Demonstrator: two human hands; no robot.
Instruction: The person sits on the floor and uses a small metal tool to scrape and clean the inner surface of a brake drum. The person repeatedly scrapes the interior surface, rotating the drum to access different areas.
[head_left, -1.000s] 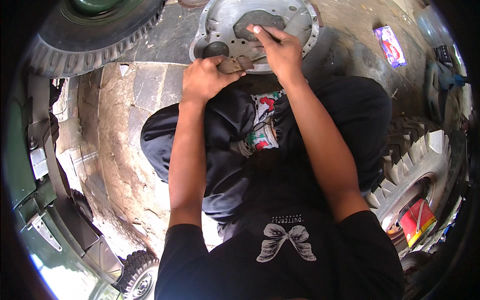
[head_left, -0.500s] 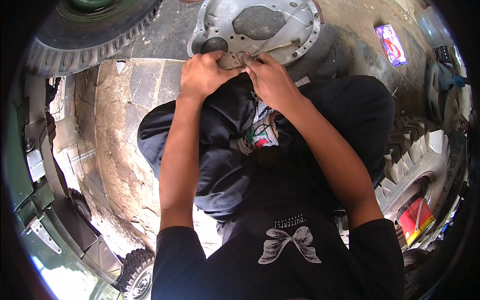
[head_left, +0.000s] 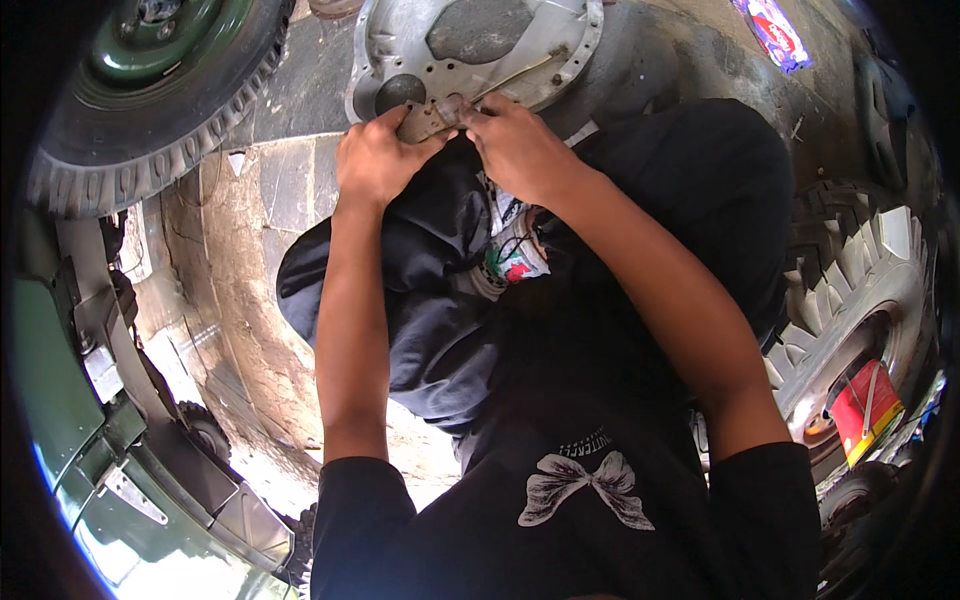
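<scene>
My left hand (head_left: 380, 158) is closed on a small, flat brownish-grey piece with small holes (head_left: 426, 122) at the near edge of a large silver metal housing (head_left: 585, 40). My right hand (head_left: 518, 155) has its fingers closed on the right end of the same piece, thumb and fingertips close together. The housing lies on the floor in front of my folded legs, with a big central opening, a smaller round hole at lower left and bolt holes round its rim. A thin pale stick or rod (head_left: 517, 74) lies across its right part.
A green-rimmed tire (head_left: 130, 160) stands at upper left, green vehicle bodywork (head_left: 55, 370) at left. At right are a treaded tire (head_left: 840, 280) and a red-and-yellow can (head_left: 862, 405). A purple-and-white packet (head_left: 770, 30) lies on the tiled, dusty floor (head_left: 295, 185) at upper right.
My right hand has come down from over the housing's opening onto the piece in my left hand. The view has shifted, so the housing sits higher and further left.
</scene>
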